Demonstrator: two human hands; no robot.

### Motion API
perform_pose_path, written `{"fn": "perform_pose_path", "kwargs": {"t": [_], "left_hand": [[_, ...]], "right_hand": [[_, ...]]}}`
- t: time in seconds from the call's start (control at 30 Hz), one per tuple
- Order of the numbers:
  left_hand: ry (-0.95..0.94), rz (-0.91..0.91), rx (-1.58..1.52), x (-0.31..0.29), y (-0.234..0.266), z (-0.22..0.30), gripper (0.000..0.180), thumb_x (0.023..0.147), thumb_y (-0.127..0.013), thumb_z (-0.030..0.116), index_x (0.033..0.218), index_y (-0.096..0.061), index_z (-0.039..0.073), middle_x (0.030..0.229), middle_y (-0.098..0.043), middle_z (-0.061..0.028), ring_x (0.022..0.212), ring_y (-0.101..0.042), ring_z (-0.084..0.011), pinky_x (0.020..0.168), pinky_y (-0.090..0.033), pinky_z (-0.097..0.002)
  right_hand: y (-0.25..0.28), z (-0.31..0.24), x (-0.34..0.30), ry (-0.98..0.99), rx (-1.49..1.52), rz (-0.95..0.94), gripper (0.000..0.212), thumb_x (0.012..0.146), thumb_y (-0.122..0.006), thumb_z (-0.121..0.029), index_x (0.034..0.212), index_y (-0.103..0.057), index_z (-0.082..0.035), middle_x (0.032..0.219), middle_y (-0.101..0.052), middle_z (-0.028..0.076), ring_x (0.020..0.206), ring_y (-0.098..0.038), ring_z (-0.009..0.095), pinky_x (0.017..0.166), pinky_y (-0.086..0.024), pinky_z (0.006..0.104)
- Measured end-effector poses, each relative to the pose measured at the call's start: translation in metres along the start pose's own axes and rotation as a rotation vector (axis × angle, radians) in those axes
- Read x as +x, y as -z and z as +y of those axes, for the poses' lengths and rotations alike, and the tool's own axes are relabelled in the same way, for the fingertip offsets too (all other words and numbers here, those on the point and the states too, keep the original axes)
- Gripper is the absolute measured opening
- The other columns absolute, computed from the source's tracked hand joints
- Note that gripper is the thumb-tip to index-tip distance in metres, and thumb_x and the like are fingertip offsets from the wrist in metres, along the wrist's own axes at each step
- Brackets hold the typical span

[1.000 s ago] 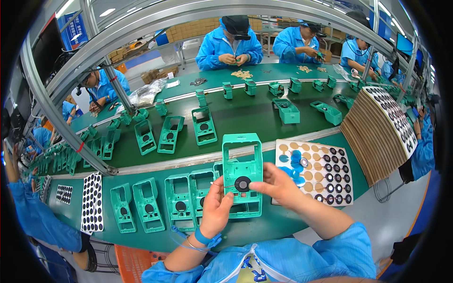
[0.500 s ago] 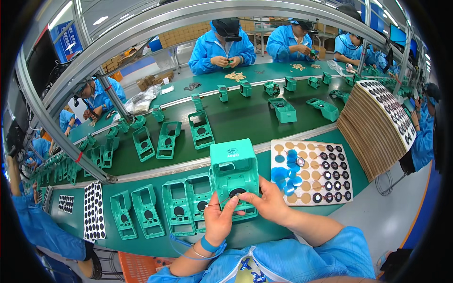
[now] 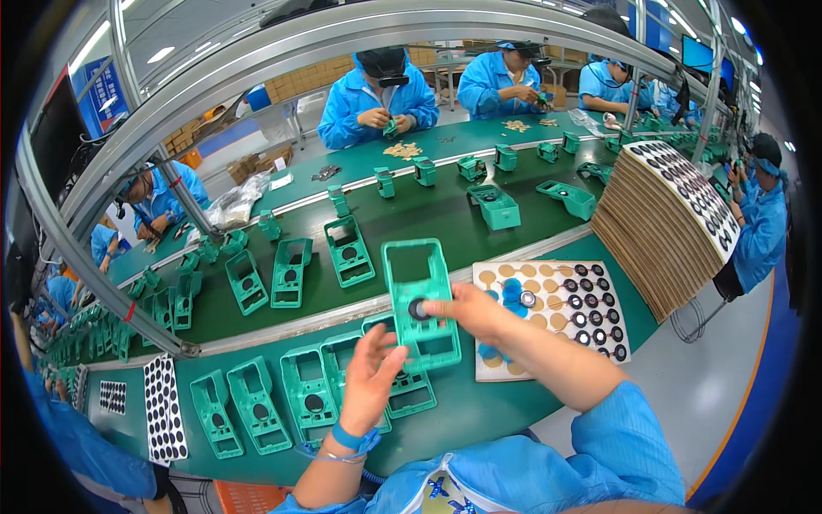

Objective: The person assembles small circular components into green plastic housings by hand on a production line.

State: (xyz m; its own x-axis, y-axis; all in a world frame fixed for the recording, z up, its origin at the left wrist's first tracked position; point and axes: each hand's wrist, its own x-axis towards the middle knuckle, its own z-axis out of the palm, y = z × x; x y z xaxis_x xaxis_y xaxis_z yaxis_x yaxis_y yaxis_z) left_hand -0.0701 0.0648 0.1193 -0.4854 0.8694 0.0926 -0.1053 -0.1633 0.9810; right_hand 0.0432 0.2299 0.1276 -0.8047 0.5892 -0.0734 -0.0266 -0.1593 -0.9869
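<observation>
Pulled back from the green housing (image 3: pixel 419 291), my left fingers (image 3: pixel 391 363) stand half-curled and empty just off its lower left, while my right fingers (image 3: pixel 438 308) grip its right side, thumb by the black disc (image 3: pixel 417 309); the housing lies left of them, long axis running away from me, above the surface (image 3: pixel 473 404) with its matching housings (image 3: pixel 261 390), blue-jacketed co-workers (image 3: pixel 344 104) bent over parts opposite

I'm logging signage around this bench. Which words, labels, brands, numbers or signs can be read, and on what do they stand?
None can be read with confidence.
Blue sign, upper left: pale marks, too small and blurred to read.
Green housing in the right hand: no lettering can be made out.
</observation>
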Motion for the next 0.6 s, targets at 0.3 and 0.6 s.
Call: {"fn": "perform_pose_path", "kwargs": {"t": [0.3, 0.6], "left_hand": [[-0.217, 0.065, 0.32, -0.026, 0.05, 0.004, 0.029, 0.079, -0.057, 0.0, 0.108, -0.052, 0.0, 0.107, -0.049, -0.0106, 0.095, -0.053, -0.0187, 0.078, -0.048, -0.0288], [-0.273, 0.117, 0.407, -0.031, 0.064, 0.003, 0.025, 0.079, -0.055, -0.001, 0.104, -0.054, -0.001, 0.106, -0.048, -0.0102, 0.094, -0.052, -0.0171, 0.077, -0.046, -0.0263]], "right_hand": [[0.087, -0.016, 0.108, -0.152, 0.285, 0.21, 0.016, 0.084, -0.057, -0.01, 0.099, -0.058, -0.002, 0.09, -0.061, 0.006, 0.076, -0.057, 0.016, 0.06, -0.048, 0.0285], [0.051, 0.027, 0.198, 0.124, 1.007, 0.777, 0.013, 0.089, -0.048, -0.008, 0.102, -0.047, -0.002, 0.094, -0.051, 0.015, 0.082, -0.054, 0.026, 0.075, -0.049, 0.0418]]}}
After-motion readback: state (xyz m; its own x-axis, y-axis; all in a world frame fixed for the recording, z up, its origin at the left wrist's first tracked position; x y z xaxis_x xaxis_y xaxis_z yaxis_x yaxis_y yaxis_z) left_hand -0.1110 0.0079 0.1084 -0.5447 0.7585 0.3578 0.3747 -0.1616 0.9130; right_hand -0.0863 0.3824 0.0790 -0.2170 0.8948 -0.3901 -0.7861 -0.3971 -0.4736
